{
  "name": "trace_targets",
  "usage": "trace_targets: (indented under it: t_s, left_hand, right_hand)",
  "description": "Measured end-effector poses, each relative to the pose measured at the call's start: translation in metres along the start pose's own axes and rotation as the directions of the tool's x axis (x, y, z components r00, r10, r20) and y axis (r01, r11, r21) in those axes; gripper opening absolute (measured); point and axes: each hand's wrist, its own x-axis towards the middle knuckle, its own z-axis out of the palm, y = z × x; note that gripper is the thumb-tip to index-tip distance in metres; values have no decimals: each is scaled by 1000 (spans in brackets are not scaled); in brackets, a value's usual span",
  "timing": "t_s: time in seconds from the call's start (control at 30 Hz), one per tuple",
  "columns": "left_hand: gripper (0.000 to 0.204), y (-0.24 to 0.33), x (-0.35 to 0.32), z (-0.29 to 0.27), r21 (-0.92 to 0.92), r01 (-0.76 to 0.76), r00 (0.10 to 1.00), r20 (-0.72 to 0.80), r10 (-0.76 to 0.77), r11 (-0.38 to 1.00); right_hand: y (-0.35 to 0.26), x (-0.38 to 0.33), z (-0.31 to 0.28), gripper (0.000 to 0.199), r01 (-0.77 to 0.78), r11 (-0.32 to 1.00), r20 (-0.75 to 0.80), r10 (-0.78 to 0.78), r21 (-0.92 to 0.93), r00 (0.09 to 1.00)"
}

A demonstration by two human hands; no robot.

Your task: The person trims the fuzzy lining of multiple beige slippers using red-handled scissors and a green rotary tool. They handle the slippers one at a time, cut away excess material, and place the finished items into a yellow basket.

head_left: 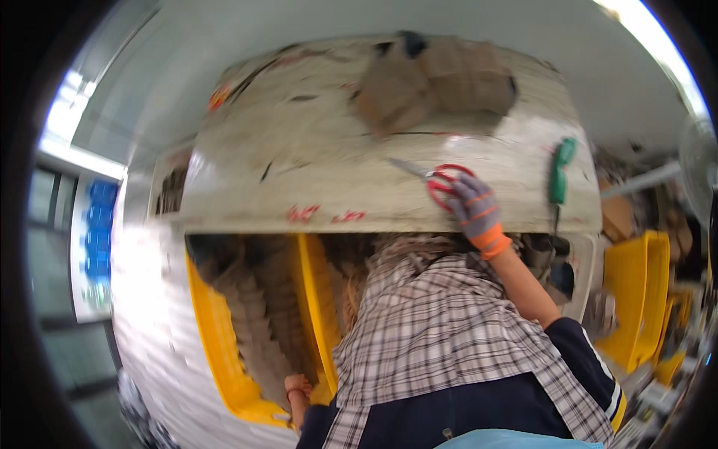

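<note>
My right hand (479,211), in a grey glove with orange bands, is at the red-handled scissors (441,179) on the worktable (247,165). Its fingers are on the handle loops, and the blades point to the far left. Low on my left side, my bare left hand (298,385) is beside a yellow crate (213,329); its fingers are too small and partly hidden to read. Stacked grey-brown pieces (258,329), seemingly fabric, fill the crate. Farther back on the table, brown bundles (434,82) lie blurred.
A green-handled tool (561,172) lies at the table's right edge. Another yellow crate (636,299) stands to the right, near a fan (695,157). Dark items sit in a pale bin (583,277) below the table edge. Blue water jugs (99,232) stand at far left.
</note>
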Motion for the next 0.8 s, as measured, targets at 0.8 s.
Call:
trace_targets:
  t_s: [0.8]
  left_hand:
    - [29, 384, -80, -616, -428, -540, 413, -885, 214, -724]
  right_hand:
    - [128, 10, -98, 74, -817, 304, -225, 861, -490, 456]
